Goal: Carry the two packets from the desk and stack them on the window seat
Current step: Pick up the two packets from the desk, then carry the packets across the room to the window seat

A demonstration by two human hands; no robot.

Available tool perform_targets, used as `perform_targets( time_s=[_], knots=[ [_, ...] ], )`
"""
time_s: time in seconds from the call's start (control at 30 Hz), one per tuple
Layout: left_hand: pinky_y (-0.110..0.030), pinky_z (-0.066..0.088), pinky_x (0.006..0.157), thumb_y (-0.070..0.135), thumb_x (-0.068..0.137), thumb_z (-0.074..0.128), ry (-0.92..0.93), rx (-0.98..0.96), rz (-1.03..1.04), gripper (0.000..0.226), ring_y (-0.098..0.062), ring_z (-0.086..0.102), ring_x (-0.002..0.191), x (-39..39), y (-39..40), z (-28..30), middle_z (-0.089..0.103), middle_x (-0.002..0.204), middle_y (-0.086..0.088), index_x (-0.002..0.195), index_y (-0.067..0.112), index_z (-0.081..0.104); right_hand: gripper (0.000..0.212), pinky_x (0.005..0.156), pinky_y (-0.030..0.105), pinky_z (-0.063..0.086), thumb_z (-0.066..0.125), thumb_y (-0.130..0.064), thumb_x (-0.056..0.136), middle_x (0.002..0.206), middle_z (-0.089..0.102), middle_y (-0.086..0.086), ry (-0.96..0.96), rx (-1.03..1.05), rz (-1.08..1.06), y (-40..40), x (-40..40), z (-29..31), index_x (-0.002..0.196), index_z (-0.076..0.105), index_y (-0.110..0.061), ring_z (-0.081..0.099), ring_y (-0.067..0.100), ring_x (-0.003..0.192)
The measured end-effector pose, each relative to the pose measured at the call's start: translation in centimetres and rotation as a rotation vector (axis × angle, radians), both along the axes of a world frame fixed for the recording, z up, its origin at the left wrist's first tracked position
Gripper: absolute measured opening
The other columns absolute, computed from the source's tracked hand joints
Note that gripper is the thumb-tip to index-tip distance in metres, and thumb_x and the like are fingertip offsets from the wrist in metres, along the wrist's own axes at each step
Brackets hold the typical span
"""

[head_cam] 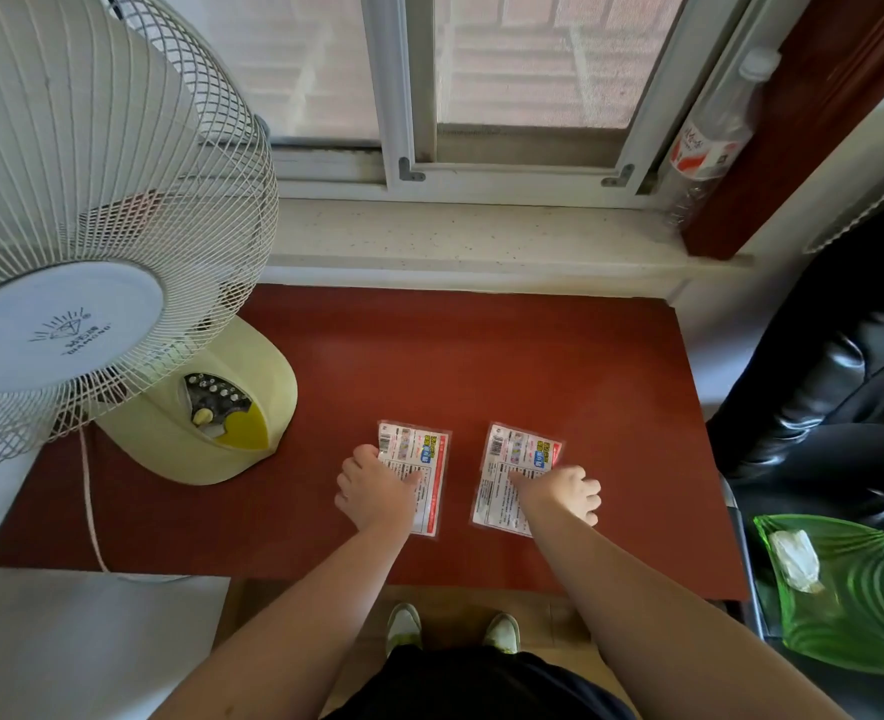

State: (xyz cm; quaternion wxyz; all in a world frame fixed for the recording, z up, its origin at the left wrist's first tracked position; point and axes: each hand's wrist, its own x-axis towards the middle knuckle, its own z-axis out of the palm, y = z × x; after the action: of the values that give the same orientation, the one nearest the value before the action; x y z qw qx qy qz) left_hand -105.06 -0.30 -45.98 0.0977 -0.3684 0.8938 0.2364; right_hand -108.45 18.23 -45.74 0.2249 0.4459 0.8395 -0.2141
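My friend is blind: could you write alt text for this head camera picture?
Two bare hands, left hand and right hand, each press on a packet, left packet and right packet, lying side by side on a red desk; a fan stands left.

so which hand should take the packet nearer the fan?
Left. The left hand already lies on the left packet, the one nearer the fan. The right hand is busy on the right packet, farther across the desk.
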Motion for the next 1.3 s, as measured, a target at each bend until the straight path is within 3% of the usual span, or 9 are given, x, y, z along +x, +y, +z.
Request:
perform_targets(
  time_s=[0.2, 0.27, 0.33, 0.47, 0.6, 0.73, 0.87, 1.03, 1.3],
  knots=[
    [-0.045, 0.047, 0.087, 0.038, 0.080, 0.080, 0.038, 0.086, -0.065, 0.062, -0.030, 0.073, 0.097, 0.4, -0.1, 0.1, 0.076, 0.111, -0.006, 0.121, 0.018, 0.037, 0.059, 0.102, 0.046, 0.032, 0.082, -0.039, 0.078, 0.107, 0.073, 0.009, 0.107, -0.127, -0.018, 0.0, 0.3, -0.2, 0.099, 0.030, -0.020, 0.066, 0.032, 0.100],
    [-0.048, 0.049, 0.090, 0.038, 0.079, 0.082, 0.014, 0.118, -0.045, 0.069, -0.031, 0.072, 0.102, 0.4, -0.7, 0.1, 0.075, 0.114, -0.006, 0.129, 0.015, 0.040, 0.055, 0.100, 0.045, 0.041, 0.083, -0.032, 0.078, 0.095, 0.071, 0.004, 0.159, -0.207, -0.060, 0.2, 0.5, -0.1, 0.104, 0.035, -0.020, 0.066, 0.029, 0.083],
    [-0.049, 0.055, 0.088, 0.036, 0.080, 0.082, 0.010, 0.189, -0.061, 0.059, -0.032, 0.071, 0.104, 0.4, -1.5, 0.0, 0.074, 0.116, -0.007, 0.123, 0.013, 0.050, 0.050, 0.081, 0.041, 0.056, 0.082, -0.028, 0.079, 0.092, 0.067, 0.002, 0.223, -0.317, -0.096, 0.6, 0.9, 0.2, 0.116, 0.050, -0.016, 0.066, 0.024, 0.077],
    [-0.045, 0.060, 0.084, 0.025, 0.092, 0.070, 0.069, 0.428, -0.087, 0.025, -0.027, 0.071, 0.099, 0.5, -3.1, 0.0, 0.073, 0.116, -0.008, 0.112, 0.013, 0.062, 0.030, 0.056, 0.029, 0.058, 0.076, -0.027, 0.086, 0.093, 0.076, 0.002, 0.302, -0.558, -0.019, 2.0, 1.6, 0.8, 0.109, 0.064, -0.011, 0.073, 0.016, 0.074],
    [-0.040, 0.062, 0.078, 0.022, 0.092, 0.070, 0.076, 0.705, -0.033, 0.021, -0.020, 0.072, 0.093, 0.6, -4.8, 1.3, 0.074, 0.114, -0.003, 0.111, 0.023, 0.061, 0.024, 0.071, 0.040, 0.065, 0.074, -0.024, 0.088, 0.095, 0.081, 0.006, 0.319, -0.821, -0.024, 2.9, 2.6, 2.7, 0.108, 0.067, -0.013, 0.079, 0.022, 0.081],
    [-0.049, 0.064, 0.079, 0.022, 0.087, 0.076, 0.044, 0.922, -0.051, 0.023, -0.018, 0.079, 0.087, 1.2, -6.5, 3.6, 0.081, 0.097, 0.002, 0.107, 0.029, 0.067, 0.028, 0.072, 0.042, 0.064, 0.073, -0.022, 0.088, 0.097, 0.082, 0.007, 0.318, -1.012, -0.067, 3.4, 3.8, 4.6, 0.113, 0.067, -0.011, 0.079, 0.026, 0.089],
    [-0.047, 0.062, 0.080, 0.027, 0.093, 0.068, 0.046, 1.099, -0.112, 0.014, -0.022, 0.077, 0.097, 1.7, -7.6, 6.1, 0.081, 0.105, -0.001, 0.105, 0.030, 0.072, 0.028, 0.067, 0.043, 0.064, 0.069, -0.018, 0.090, 0.103, 0.079, 0.018, 0.306, -1.213, -0.271, 3.9, 5.0, 6.4, 0.115, 0.064, -0.005, 0.077, 0.036, 0.095],
    [-0.054, 0.060, 0.083, 0.038, 0.091, 0.064, 0.039, 1.299, -0.121, 0.026, -0.032, 0.074, 0.106, 2.2, -7.7, 8.8, 0.078, 0.113, -0.012, 0.112, 0.025, 0.073, 0.039, 0.065, 0.043, 0.063, 0.074, -0.024, 0.081, 0.105, 0.078, 0.021, 0.400, -1.271, -0.344, 3.6, 7.0, 8.3, 0.115, 0.066, -0.006, 0.076, 0.038, 0.094],
    [-0.042, 0.062, 0.068, 0.037, 0.085, 0.067, -0.015, 1.366, -0.236, 0.027, -0.035, 0.075, 0.101, 1.9, -5.8, 12.2, 0.078, 0.110, -0.015, 0.106, 0.021, 0.076, 0.040, 0.067, 0.044, 0.065, 0.073, -0.030, 0.082, 0.104, 0.079, 0.019, 0.540, -1.171, -0.347, 3.8, 11.4, 10.5, 0.115, 0.067, -0.007, 0.076, 0.038, 0.095]
  ],
)
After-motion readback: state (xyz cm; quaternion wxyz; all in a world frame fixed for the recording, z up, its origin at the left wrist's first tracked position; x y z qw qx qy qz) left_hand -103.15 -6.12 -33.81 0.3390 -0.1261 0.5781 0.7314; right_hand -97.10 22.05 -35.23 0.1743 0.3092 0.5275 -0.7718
